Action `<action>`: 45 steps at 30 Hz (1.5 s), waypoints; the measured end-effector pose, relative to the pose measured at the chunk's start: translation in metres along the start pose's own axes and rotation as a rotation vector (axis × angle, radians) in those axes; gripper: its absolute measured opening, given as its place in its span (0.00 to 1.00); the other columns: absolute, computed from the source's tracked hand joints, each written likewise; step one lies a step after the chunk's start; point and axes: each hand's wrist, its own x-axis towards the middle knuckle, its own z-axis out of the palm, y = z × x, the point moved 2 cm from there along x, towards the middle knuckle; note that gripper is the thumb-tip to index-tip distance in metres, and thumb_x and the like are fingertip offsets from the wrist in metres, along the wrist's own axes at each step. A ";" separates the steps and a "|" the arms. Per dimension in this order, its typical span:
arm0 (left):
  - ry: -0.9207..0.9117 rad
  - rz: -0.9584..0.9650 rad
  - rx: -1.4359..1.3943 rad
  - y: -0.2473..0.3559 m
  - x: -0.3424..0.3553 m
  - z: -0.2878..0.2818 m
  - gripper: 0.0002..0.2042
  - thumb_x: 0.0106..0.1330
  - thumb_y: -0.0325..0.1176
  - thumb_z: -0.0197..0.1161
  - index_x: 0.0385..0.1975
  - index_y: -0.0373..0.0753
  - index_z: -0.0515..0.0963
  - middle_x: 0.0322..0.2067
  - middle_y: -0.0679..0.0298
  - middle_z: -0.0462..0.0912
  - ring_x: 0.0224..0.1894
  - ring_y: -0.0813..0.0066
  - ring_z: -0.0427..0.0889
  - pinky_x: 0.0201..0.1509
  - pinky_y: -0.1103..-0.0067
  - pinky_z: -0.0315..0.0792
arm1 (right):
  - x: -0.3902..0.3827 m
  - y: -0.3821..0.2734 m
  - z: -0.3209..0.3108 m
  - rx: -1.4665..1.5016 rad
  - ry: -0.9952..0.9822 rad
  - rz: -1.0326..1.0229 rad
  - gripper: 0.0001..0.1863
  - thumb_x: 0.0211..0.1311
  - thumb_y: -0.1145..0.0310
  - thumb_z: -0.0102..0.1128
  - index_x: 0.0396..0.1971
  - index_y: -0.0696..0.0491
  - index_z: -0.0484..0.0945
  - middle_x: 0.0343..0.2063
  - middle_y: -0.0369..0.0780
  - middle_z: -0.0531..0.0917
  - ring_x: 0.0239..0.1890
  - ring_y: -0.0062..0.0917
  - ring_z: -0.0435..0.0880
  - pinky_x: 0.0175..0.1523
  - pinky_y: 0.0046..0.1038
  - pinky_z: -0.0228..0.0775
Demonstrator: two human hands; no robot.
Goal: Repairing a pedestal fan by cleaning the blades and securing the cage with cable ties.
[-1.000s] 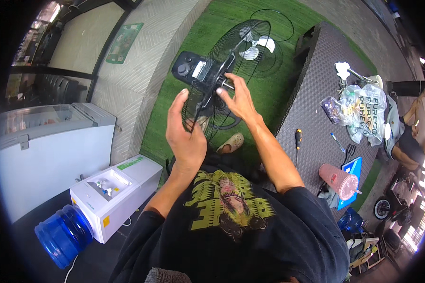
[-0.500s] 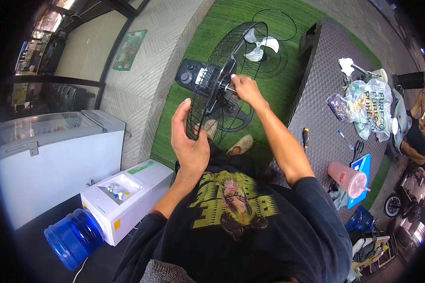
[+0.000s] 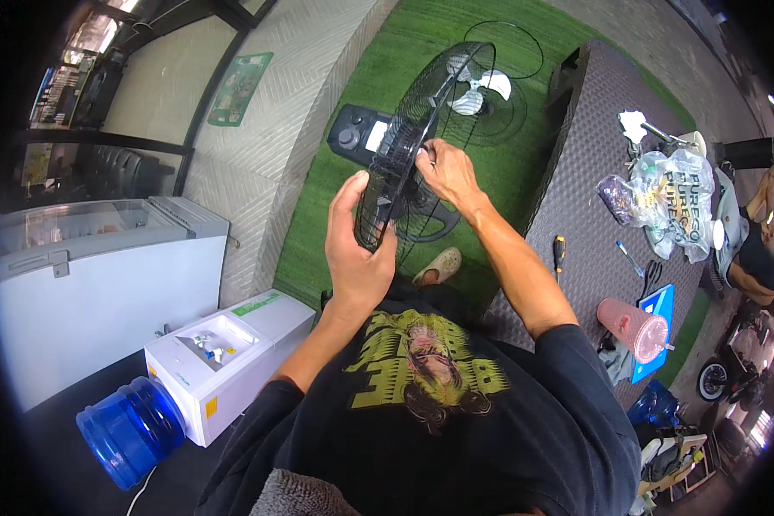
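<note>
While the left hand (image 3: 359, 268) grips the fan guard (image 3: 414, 131), right hand (image 3: 452, 177) curled at its centre; hold hidden

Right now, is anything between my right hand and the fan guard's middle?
Nothing visible is: your right hand is at the middle of the wire guard. Your left hand is by its near edge and the white blades lie on the grass beyond, both clear.
</note>
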 end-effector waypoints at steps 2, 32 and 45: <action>-0.005 0.021 0.026 -0.002 0.001 -0.003 0.29 0.54 0.14 0.53 0.60 0.31 0.58 0.57 0.54 0.64 0.61 0.65 0.65 0.64 0.75 0.59 | 0.011 -0.001 0.001 -0.012 -0.048 0.072 0.23 0.59 0.55 0.48 0.35 0.63 0.77 0.30 0.57 0.80 0.34 0.54 0.79 0.45 0.45 0.70; -0.159 -0.642 -0.295 -0.178 0.149 0.023 0.23 0.62 0.47 0.59 0.46 0.32 0.77 0.39 0.58 0.82 0.39 0.72 0.79 0.47 0.79 0.70 | 0.002 0.048 0.004 -0.189 -0.128 -0.662 0.03 0.53 0.75 0.48 0.25 0.59 0.65 0.23 0.50 0.72 0.30 0.44 0.75 0.35 0.38 0.65; -0.156 -0.611 -0.285 -0.173 0.145 0.021 0.21 0.63 0.51 0.55 0.43 0.39 0.78 0.28 0.67 0.80 0.24 0.81 0.78 0.24 0.82 0.69 | -0.008 0.042 -0.005 -0.101 -0.326 -0.392 0.18 0.70 0.61 0.28 0.34 0.59 0.65 0.34 0.52 0.74 0.40 0.48 0.70 0.51 0.41 0.58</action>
